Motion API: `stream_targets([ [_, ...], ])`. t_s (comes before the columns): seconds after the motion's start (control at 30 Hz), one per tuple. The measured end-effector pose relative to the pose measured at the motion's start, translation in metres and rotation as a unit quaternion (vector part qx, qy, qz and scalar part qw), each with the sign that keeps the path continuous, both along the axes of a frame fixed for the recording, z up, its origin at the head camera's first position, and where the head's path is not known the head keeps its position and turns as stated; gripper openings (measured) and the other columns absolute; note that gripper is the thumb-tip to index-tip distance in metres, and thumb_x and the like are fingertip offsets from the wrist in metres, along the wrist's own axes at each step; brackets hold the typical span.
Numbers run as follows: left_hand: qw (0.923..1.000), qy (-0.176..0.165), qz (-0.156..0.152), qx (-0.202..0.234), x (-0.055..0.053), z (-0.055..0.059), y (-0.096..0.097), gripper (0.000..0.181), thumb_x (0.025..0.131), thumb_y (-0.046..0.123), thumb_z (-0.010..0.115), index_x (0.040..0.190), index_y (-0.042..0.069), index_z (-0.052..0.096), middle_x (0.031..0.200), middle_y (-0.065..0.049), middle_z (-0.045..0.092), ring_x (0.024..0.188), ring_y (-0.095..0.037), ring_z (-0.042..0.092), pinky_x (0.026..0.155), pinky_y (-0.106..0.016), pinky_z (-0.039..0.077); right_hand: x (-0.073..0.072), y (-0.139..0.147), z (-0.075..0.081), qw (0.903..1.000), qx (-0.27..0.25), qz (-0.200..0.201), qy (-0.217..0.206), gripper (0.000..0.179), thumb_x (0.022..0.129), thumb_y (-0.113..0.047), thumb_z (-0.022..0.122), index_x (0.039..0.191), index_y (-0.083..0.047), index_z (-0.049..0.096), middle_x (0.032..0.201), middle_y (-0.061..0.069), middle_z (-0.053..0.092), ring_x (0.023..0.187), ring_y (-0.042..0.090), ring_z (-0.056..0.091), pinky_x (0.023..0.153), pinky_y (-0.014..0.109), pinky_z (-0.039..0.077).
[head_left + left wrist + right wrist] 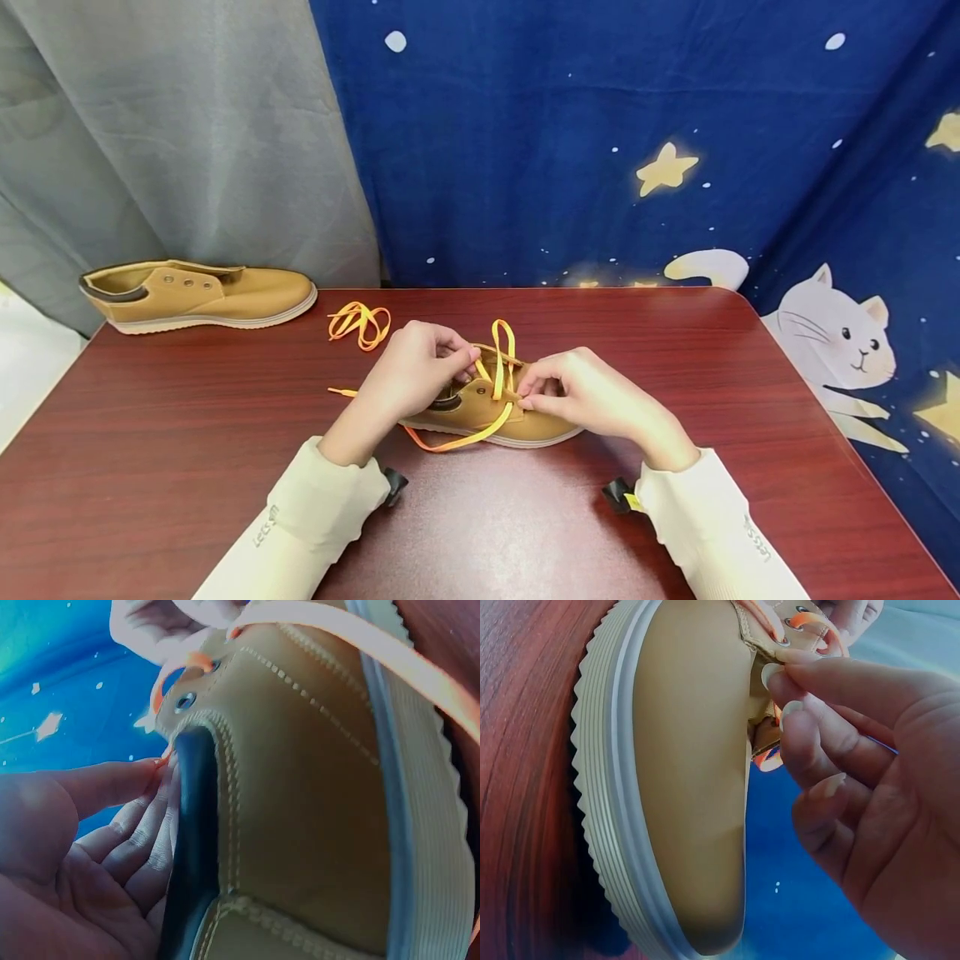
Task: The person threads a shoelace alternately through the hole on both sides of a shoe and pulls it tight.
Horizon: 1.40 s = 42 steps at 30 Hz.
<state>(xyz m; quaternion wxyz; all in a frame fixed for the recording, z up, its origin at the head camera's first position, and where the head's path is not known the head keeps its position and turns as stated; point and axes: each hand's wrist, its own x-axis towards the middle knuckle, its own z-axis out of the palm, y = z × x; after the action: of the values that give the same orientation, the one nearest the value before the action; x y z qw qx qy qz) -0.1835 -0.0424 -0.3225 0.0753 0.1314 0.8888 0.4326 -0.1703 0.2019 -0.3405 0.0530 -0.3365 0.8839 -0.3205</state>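
A tan lace-up shoe (551, 432) stands on the table, toe to the right. An orange-yellow shoelace (499, 379) runs through some of its eyelets and makes a raised loop above them. Over the shoe's opening, my left hand (416, 367) pinches the lace between thumb and index finger; in the left wrist view a bit of orange shows at those fingertips. At the front corner of the eyelet flap, my right hand (885, 795) pinches the flap's edge between thumb and index finger. Another length of lace hangs over the near side of the shoe onto the table.
Behind and to the left, a second tan shoe (262, 293) without a lace stands near the table's back edge. A loose orange-yellow lace (363, 310) lies bunched between the two shoes. Grey and blue curtains (525, 150) hang behind the dark red table (187, 467).
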Motion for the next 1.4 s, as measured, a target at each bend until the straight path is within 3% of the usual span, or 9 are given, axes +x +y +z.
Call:
stream_targets([
  [0.33,0.9986,0.043,0.026,0.020,-0.007,0.006,-0.018,0.017,0.096,0.019,0.066,0.090,0.009,0.079,0.077,-0.004,0.077,0.077,-0.022,0.073,0.061,-0.023,0.047,-0.001,-0.001,-0.003,0.9996,0.008,0.004,0.027,0.010,0.088,-0.010,0.076,0.091,-0.020,0.075,0.082,-0.014,0.073,0.071,-0.003,0.059,0.065,0.020,0.051],
  [0.57,0.9974,0.051,0.039,0.034,-0.012,0.010,-0.028,0.020,0.097,0.021,0.067,0.092,0.005,0.078,0.080,-0.007,0.077,0.078,-0.023,0.073,0.062,-0.020,0.049,0.000,-0.001,-0.003,0.9992,0.014,0.001,0.036,0.010,0.088,-0.011,0.076,0.090,-0.020,0.075,0.080,-0.015,0.073,0.069,-0.004,0.058,0.064,0.020,0.050],
  [0.77,0.9939,0.049,0.067,0.072,-0.015,0.013,-0.036,0.020,0.097,0.019,0.067,0.097,0.002,0.077,0.085,-0.012,0.078,0.072,-0.008,0.073,0.064,-0.015,0.054,0.000,-0.002,-0.002,0.9985,0.022,0.003,0.049,0.010,0.088,-0.011,0.076,0.089,-0.021,0.075,0.080,-0.015,0.071,0.067,-0.004,0.055,0.062,0.018,0.048],
  [0.97,0.9890,0.085,0.094,0.077,-0.015,0.018,-0.044,0.020,0.098,0.019,0.066,0.098,0.002,0.077,0.084,-0.015,0.078,0.069,-0.006,0.071,0.064,-0.018,0.055,0.000,-0.002,-0.002,0.9983,0.026,0.002,0.052,0.010,0.088,-0.011,0.075,0.088,-0.021,0.075,0.080,-0.015,0.071,0.068,-0.004,0.056,0.063,0.018,0.048],
  [1.1,0.9865,0.091,0.098,0.095,-0.015,0.020,-0.048,0.021,0.098,0.017,0.066,0.100,-0.001,0.076,0.084,-0.017,0.077,0.067,0.001,0.068,0.065,-0.016,0.055,0.000,-0.002,-0.002,0.9982,0.026,0.003,0.054,0.010,0.089,-0.011,0.075,0.088,-0.021,0.075,0.080,-0.015,0.071,0.068,-0.004,0.056,0.063,0.018,0.048],
  [1.2,0.9843,0.088,0.100,0.116,-0.015,0.023,-0.049,0.022,0.098,0.018,0.066,0.101,-0.001,0.076,0.082,-0.012,0.077,0.067,0.003,0.068,0.064,-0.015,0.054,0.000,-0.002,-0.002,0.9981,0.027,0.003,0.055,0.010,0.089,-0.012,0.076,0.089,-0.021,0.075,0.081,-0.014,0.071,0.068,-0.004,0.056,0.063,0.019,0.048],
  [1.4,0.9736,0.090,0.114,0.176,-0.013,0.031,-0.055,0.028,0.097,0.023,0.068,0.105,-0.003,0.075,0.071,0.017,0.072,0.068,0.001,0.069,0.061,-0.015,0.053,0.000,-0.002,-0.001,0.9976,0.035,0.000,0.060,0.009,0.089,-0.013,0.076,0.089,-0.022,0.076,0.082,-0.015,0.071,0.069,-0.004,0.056,0.064,0.019,0.048],
])
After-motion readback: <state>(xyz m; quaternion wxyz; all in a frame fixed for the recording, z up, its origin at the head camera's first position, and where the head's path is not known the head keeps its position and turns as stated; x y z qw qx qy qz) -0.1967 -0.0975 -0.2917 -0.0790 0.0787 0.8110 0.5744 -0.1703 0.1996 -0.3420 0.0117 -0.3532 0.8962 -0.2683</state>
